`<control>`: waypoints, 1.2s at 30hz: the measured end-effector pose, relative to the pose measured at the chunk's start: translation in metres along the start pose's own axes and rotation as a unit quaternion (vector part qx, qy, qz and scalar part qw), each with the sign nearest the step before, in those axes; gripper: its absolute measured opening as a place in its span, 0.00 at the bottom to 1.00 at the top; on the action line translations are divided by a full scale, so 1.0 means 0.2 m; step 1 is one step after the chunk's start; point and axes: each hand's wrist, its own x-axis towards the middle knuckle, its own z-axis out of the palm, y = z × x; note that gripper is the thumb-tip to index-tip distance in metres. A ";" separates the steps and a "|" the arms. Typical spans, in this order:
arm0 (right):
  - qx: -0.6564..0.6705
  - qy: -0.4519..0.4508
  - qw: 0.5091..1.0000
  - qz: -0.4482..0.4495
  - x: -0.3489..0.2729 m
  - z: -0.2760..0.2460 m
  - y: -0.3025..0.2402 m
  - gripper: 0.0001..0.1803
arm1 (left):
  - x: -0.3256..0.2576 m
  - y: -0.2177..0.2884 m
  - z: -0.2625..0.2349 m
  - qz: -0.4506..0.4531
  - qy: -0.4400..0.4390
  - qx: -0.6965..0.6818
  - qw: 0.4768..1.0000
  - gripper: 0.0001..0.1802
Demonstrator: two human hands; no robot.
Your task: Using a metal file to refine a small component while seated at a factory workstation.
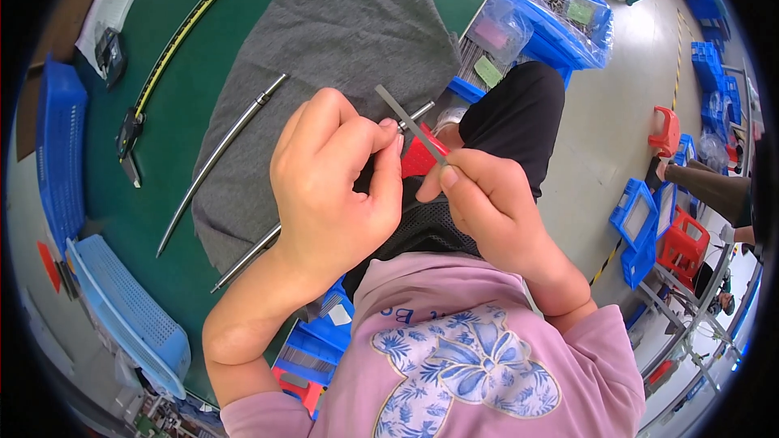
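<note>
My left hand [337, 170] is closed, thumb and fingertips pinching a thin shiny metal rod [419, 115] close to its far end. Behind the hand and wrist the rod is hidden; a length that appears to be the same rod comes out below, by my forearm. Between thumb and fingers, my right hand [495, 203] grips a narrow flat grey strip that looks like a flat file [395, 105]. It crosses the rod's end at an angle, at or just over it. A second metal rod [211, 161], with a stepped collar near its upper end, lies on the grey cloth [349, 16] to the left.
The cloth covers part of a green table [174, 113]. A yellow tape measure [130, 126] and blue baskets [130, 308] are at the left. A blue bin [560, 8] of small metal parts stands far right. Red stools [682, 243] and another person's legs [706, 186] are farther right.
</note>
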 end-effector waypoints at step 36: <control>0.002 0.005 1.000 -0.022 0.05 0.04 -0.01 0.13 | 0.01 0.01 -0.01 -0.006 -0.009 0.002 1.000 0.09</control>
